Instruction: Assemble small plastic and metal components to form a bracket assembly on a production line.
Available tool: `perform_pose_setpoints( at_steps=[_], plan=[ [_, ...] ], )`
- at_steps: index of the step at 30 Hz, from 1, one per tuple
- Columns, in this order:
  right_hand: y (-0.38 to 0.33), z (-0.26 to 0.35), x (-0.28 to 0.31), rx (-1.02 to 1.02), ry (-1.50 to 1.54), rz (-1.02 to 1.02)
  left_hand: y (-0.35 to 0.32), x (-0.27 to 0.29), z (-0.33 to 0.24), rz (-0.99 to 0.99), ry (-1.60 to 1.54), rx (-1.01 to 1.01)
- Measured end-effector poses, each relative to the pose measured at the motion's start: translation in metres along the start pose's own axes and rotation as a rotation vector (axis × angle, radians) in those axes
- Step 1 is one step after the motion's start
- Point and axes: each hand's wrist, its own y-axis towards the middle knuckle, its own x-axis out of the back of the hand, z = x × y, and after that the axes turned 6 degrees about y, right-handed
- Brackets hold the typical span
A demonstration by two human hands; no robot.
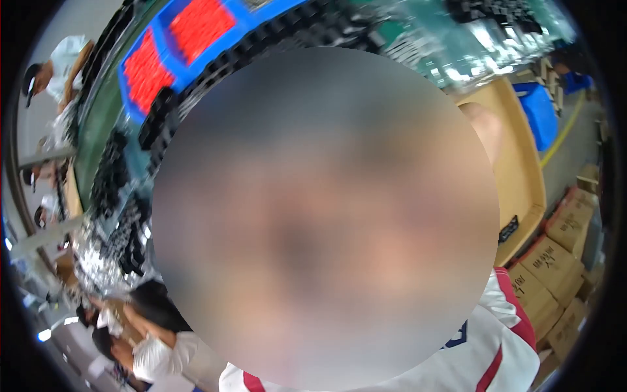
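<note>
- A large round blur is covering the middle of the view, hiding the person's left hand and right hand; how far open their fingers are, and what if anything they are holding, cannot be told.
- A patch of bare skin point(484, 129) is showing past the blur's right edge, against the tan tray point(524, 173); whether it is belonging to a hand or an arm is unclear.
- The tan tray is standing at the right, partly covered by the blur, with a small black piece point(509, 228) lying in its lower part.
- A blue divided tray point(243, 19) is sitting at the upper left, its two nearer compartments holding red pieces point(202, 29).
- A row of black parts point(274, 42) is running along the tray's near side, partly disappearing behind the blur.
- Clear plastic bags point(470, 59) are lying at the upper right, catching the light.
- More black parts point(108, 173) are lying on the green bench point(98, 138) at the left, near crumpled silvery wrapping point(91, 255).
- The wearer's white shirt point(506, 356) with red trim is filling the lower edge.
- A blue bin point(539, 114) and cardboard boxes point(552, 261) are standing beyond the tan tray.
- Co-workers point(153, 356) in white tops are appearing along the left side.
</note>
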Motion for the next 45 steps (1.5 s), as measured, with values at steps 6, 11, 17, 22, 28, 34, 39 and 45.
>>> perform_pose_setpoints(
  at_steps=[6, 11, 17, 22, 28, 34, 39, 45],
  plan=[
    [0.01, -0.001, 0.023, 0.21, 0.025, -0.098, 0.006, -0.035, -0.009, -0.079, 0.164, 0.214],
    [0.001, 0.007, 0.006, 0.146, -0.082, -0.136, 0.023, -0.02, -0.019, 0.194, 0.118, 0.246],
    [0.004, -0.001, -0.007, 0.099, -0.071, -0.023, 0.014, 0.001, -0.028, 0.19, 0.05, 0.192],
    [0.0, -0.006, -0.024, -0.039, -0.107, 0.095, 0.01, 0.01, -0.048, -0.021, 0.139, 0.077],
    [-0.022, -0.021, -0.048, -0.11, -0.036, 0.117, -0.008, 0.017, -0.061, -0.168, 0.145, 0.065],
    [-0.027, -0.038, -0.082, -0.103, -0.029, -0.004, -0.01, 0.038, -0.061, -0.233, 0.02, -0.008],
    [-0.004, -0.054, -0.091, 0.199, 0.028, -0.209, -0.006, 0.061, -0.081, -0.301, 0.02, -0.028],
    [0.03, -0.066, -0.091, 0.472, 0.193, -0.318, 0.01, 0.072, -0.095, -0.294, -0.151, -0.025]
  ],
)
